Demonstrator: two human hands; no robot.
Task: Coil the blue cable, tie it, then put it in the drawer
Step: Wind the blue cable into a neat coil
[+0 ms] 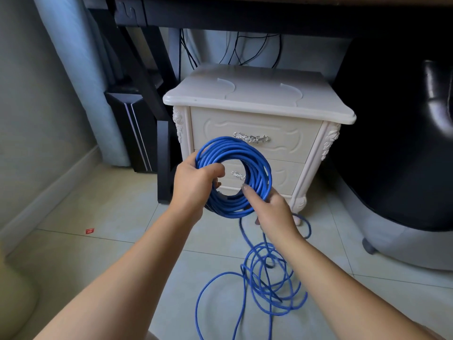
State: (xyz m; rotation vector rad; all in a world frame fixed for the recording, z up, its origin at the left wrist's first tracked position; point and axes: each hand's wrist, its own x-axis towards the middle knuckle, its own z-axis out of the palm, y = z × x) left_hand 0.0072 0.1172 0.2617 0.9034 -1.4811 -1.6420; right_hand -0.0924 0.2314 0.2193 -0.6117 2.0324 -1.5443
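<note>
The left hand (196,182) has its grip pressed around a round coil of thin blue cable (235,153), held before the cream two-drawer nightstand (257,104). The right hand (272,209) pinches the coil's lower edge; loose loops lie on the tiled floor (98,217).

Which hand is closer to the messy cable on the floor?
Right. The right hand is just above the loose cable on the floor; the left hand is higher and further left, gripping the coil.

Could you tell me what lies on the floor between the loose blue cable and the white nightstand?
In the head view, only bare pale floor tile lies there, crossed by the blue cable rising to the coil in the left hand.
</note>
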